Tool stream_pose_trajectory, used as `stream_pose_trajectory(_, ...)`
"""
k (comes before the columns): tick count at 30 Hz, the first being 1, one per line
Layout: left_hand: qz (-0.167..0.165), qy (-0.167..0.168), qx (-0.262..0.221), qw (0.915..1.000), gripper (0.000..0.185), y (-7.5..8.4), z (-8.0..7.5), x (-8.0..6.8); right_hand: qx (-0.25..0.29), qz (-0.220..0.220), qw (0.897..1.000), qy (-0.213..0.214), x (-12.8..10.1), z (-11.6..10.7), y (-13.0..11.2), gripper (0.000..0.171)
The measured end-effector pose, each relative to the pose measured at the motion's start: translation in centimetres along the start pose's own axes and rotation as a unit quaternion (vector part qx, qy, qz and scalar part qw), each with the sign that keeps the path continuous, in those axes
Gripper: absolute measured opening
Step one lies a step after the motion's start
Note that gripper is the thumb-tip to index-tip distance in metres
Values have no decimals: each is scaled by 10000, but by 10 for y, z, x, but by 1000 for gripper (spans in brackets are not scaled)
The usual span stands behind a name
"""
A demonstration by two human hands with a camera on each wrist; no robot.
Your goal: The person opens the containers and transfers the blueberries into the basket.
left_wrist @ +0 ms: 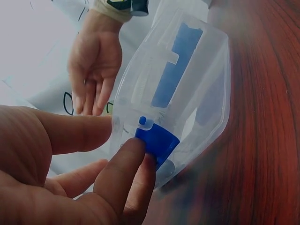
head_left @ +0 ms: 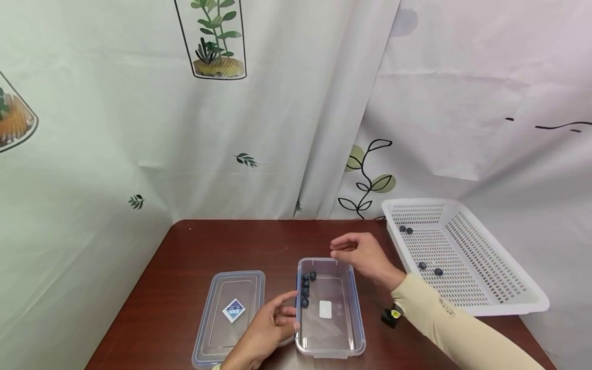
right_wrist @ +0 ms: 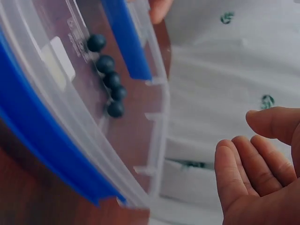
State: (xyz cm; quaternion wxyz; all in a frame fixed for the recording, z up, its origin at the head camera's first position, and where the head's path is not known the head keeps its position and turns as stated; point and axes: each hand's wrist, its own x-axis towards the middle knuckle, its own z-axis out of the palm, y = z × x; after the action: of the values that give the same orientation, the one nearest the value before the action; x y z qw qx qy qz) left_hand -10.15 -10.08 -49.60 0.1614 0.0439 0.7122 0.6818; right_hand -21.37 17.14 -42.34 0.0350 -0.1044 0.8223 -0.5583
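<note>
At lower centre-left of the head view, a clear lid (head_left: 229, 314) lies flat on the brown table (head_left: 194, 252). Just right of it, the left hand (head_left: 268, 329) rests relaxed fingers against the left wall of the clear container (head_left: 329, 334), holding nothing. Five blueberries (head_left: 305, 290) line that wall inside. Above the container's far end hovers the right hand (head_left: 363, 257), fingers loosely apart and empty. At right, a white basket (head_left: 485, 303) holds four more berries.
</note>
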Motion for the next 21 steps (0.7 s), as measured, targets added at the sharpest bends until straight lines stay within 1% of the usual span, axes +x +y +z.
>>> stream_pose_trajectory(3,30,0,-14,10000,74,-1,0,0,-142,-75,9999,-38,5,17,6,24)
stream_pose_trajectory(5,40,-11,-31,10000,74,-2,0,0,-294,-28,9995,-55,6,26,11,22)
stream_pose_trajectory(8,43,-35,-39,10000,73,-2,0,1,-347,60,9993,-117,8,36,18,22)
stream_pose_trajectory(13,56,-56,14,10000,72,-2,0,2,-437,109,9987,-231,11,47,28,22)
stream_pose_trajectory(21,58,-30,-20,10000,73,-3,-1,1,-1022,-113,9940,-381,11,56,37,19)
